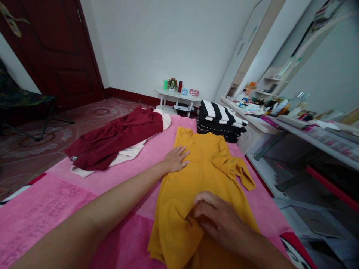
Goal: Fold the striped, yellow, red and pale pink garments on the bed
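A mustard-yellow top [207, 164] lies spread on a pink blanket [56, 198] that covers the bed. My left hand [176, 158] rests flat on the top's left edge, with its fingers stretched out and apart. My right hand [220, 218] lies on the lower part of the top, its fingers curled into a fold of the yellow cloth. One sleeve [237, 170] of the top lies folded over to the right.
A dark red garment [112, 138] lies over a cream one [131, 151] at the bed's left. A stack of folded black-and-white clothes [220, 121] sits at the far end. A cluttered shelf [280, 116] runs along the right, a small white table [178, 99] stands by the wall.
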The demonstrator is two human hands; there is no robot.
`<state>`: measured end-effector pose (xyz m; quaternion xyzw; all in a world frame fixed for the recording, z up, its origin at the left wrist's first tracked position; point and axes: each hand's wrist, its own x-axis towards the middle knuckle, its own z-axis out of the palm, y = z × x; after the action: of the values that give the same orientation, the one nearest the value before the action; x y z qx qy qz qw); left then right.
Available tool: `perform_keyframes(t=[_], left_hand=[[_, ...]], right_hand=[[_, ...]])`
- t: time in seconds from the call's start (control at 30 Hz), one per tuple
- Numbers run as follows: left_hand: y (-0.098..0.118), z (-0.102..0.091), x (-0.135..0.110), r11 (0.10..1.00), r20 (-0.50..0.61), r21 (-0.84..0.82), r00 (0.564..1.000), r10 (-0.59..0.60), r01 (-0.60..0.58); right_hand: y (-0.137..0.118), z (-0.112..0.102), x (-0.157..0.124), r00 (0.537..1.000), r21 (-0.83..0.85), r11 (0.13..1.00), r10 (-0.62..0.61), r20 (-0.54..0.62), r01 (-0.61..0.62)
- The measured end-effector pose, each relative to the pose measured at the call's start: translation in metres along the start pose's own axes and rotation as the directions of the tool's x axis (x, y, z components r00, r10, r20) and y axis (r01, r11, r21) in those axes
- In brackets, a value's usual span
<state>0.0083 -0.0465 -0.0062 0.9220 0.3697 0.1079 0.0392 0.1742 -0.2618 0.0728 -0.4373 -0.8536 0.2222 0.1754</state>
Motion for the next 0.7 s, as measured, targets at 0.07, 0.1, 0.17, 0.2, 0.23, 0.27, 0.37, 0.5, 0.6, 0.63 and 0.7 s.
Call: perform_keyframes(t=[0.07,0.1,0.17,0.2,0.23,0.27,0.37,0.5,0.6,0.63,0.7], left_hand=[[-0.002,0.003,0.001,1.000,-0.008,0.002,1.000,0.003,-0.003],[-0.003,0.004,0.001,1.000,-0.010,0.004,1.000,0.003,-0.003],[-0.003,0.005,0.001,1.000,-0.012,0.006,1.000,0.003,-0.003],[-0.003,0.005,0.001,1.000,-0.010,0.007,1.000,0.003,-0.003],[-0.003,0.005,0.001,1.000,-0.009,0.008,1.000,0.003,-0.003],[-0.003,0.004,0.001,1.000,-0.008,0.009,1.000,0.003,-0.003],[-0.001,0.002,0.000,1.000,-0.007,0.008,1.000,0.000,0.000],[0.000,-0.001,0.000,1.000,0.008,-0.001,1.000,-0.009,0.009],[0.000,-0.002,-0.001,1.000,0.013,-0.015,1.000,-0.012,0.013],[0.000,-0.002,-0.002,1.000,0.013,-0.019,1.000,-0.012,0.012],[0.001,-0.003,-0.002,1.000,0.014,-0.023,1.000,-0.012,0.012]], right_hand=[[-0.006,0.005,-0.005,0.998,-0.011,0.999,-0.039,0.039,0.039],[-0.008,0.007,-0.006,0.997,-0.014,0.998,-0.060,0.047,0.061],[-0.010,0.009,-0.006,0.992,-0.024,0.994,-0.106,0.066,0.108],[-0.011,0.009,-0.005,0.989,-0.024,0.992,-0.122,0.086,0.124],[-0.012,0.008,-0.004,0.985,-0.017,0.991,-0.129,0.114,0.132],[-0.013,0.006,-0.002,0.982,-0.006,0.992,-0.125,0.144,0.128],[-0.018,-0.002,0.004,0.975,0.019,0.998,-0.068,0.209,0.066],[-0.026,-0.004,0.003,0.962,0.010,0.999,-0.033,0.273,0.032],[-0.028,0.007,-0.006,0.939,0.102,0.995,-0.046,0.340,0.012],[-0.028,0.010,-0.010,0.930,0.146,0.989,-0.026,0.366,-0.030],[-0.028,0.012,-0.015,0.909,0.230,0.966,0.013,0.417,-0.119]])
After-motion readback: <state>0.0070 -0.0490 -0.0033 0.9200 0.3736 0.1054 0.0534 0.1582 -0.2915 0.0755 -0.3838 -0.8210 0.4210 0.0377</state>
